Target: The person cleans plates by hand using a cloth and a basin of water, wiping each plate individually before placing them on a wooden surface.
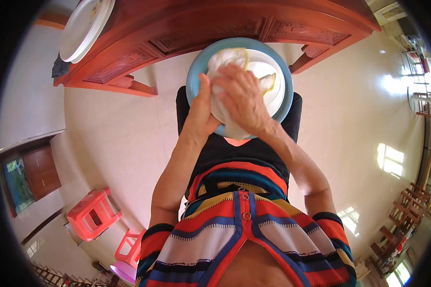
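Note:
A round blue basin (194,84) rests over my lap, with white plates (279,91) inside it. At the basin's left side, my left hand (201,111) grips the edge of a white plate (219,111), thumb up along the rim and fingers hidden beneath. Pressed over that plate is my right hand (240,95), blurred, holding a white cloth (230,57) with yellow edging. Parts of the cloth stick out beyond the fingertips and hang towards my lap. Another white piece with a yellow edge (267,84) shows right of my right hand; whether it is the same cloth is unclear.
A carved red-brown wooden table (208,34) stands just beyond the basin. Stacked white plates (88,32) sit at its left end, above a dark cloth (60,67). Red plastic stools (93,215) stand at lower left. Wooden furniture (402,215) lines the right side.

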